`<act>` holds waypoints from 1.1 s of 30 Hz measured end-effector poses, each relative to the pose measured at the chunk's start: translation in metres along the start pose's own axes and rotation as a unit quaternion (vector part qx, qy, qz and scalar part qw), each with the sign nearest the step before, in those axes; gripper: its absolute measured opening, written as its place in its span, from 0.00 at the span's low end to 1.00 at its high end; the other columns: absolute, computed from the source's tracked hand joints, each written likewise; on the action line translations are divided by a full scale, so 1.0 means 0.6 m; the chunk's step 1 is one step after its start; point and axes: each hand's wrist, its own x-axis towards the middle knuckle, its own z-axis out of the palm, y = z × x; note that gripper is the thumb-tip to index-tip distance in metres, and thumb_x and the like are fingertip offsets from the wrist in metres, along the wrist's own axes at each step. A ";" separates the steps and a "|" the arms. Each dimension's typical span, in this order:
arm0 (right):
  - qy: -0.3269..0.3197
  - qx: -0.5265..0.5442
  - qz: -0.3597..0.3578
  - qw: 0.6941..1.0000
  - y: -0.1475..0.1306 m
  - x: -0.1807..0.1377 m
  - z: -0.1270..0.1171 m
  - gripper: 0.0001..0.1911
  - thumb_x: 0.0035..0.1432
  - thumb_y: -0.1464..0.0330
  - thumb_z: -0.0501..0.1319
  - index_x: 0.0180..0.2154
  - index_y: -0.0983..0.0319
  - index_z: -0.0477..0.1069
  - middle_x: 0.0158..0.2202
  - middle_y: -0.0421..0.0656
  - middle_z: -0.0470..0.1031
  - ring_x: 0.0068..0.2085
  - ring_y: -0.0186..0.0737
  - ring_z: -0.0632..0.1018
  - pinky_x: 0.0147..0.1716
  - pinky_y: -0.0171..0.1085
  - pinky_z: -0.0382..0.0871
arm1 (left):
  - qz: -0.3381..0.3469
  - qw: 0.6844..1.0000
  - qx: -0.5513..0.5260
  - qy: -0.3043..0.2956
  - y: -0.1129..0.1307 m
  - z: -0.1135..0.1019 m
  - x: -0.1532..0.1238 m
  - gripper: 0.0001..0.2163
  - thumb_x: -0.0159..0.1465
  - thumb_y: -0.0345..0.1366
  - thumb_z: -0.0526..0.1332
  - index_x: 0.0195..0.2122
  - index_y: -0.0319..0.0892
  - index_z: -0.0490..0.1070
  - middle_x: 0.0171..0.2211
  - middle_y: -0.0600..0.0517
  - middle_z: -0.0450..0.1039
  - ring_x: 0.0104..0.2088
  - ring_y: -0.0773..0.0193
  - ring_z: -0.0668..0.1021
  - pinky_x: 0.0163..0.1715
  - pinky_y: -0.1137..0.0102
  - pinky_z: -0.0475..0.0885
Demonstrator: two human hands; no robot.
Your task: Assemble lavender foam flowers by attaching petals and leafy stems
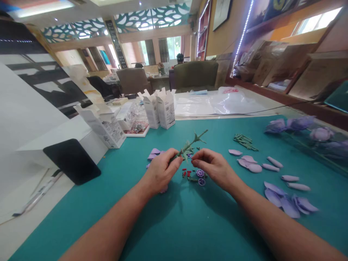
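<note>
My left hand (163,170) is closed around a green plastic flower stem (196,138), which slants up to the right and carries small leaves. Just right of it, my right hand (214,166) has thumb and forefinger pinched together; a speck of red shows at the tips, too small to name. Below and between the hands lie small red pieces (188,174), dark green bits and purple wheel-shaped pieces (201,182). Lilac petals (154,153) are partly hidden behind my left hand.
On the green mat (168,232), lilac petals (288,203) and a bundle of green sticks (244,141) lie to the right. Purple flowers (320,134) stand at far right. White boxes (165,112) and a black tablet-like panel (72,161) are at left. A person (179,58) sits far behind.
</note>
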 end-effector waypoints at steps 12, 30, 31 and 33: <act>-0.010 0.204 0.066 0.977 -0.021 -0.009 0.013 0.13 0.41 0.61 0.70 0.27 0.62 0.73 0.24 0.38 0.75 0.28 0.34 0.75 0.31 0.37 0.68 | -0.027 1.000 0.003 -0.011 0.006 0.000 -0.004 0.12 0.62 0.42 0.54 0.25 0.42 0.60 0.22 0.58 0.59 0.25 0.67 0.63 0.26 0.71 0.56; -0.008 0.203 0.048 0.978 -0.019 -0.010 0.018 0.12 0.41 0.61 0.69 0.25 0.62 0.71 0.21 0.37 0.73 0.25 0.32 0.72 0.28 0.35 0.66 | -0.006 1.000 -0.003 -0.018 0.006 0.006 -0.001 0.10 0.62 0.40 0.54 0.26 0.41 0.63 0.23 0.56 0.60 0.27 0.67 0.63 0.25 0.72 0.56; -0.007 0.203 0.045 0.978 -0.019 -0.010 0.018 0.12 0.42 0.62 0.69 0.25 0.62 0.71 0.21 0.37 0.73 0.25 0.32 0.72 0.28 0.35 0.66 | -0.005 1.000 -0.003 -0.018 0.007 0.006 -0.001 0.10 0.62 0.40 0.54 0.26 0.41 0.63 0.22 0.56 0.60 0.27 0.67 0.63 0.25 0.72 0.56; -0.005 0.199 0.041 0.979 -0.019 -0.010 0.019 0.11 0.42 0.62 0.69 0.25 0.62 0.71 0.21 0.37 0.73 0.25 0.32 0.72 0.28 0.35 0.66 | -0.005 1.000 -0.003 -0.020 0.008 0.006 -0.001 0.10 0.62 0.40 0.54 0.26 0.41 0.63 0.22 0.57 0.59 0.26 0.67 0.63 0.25 0.73 0.56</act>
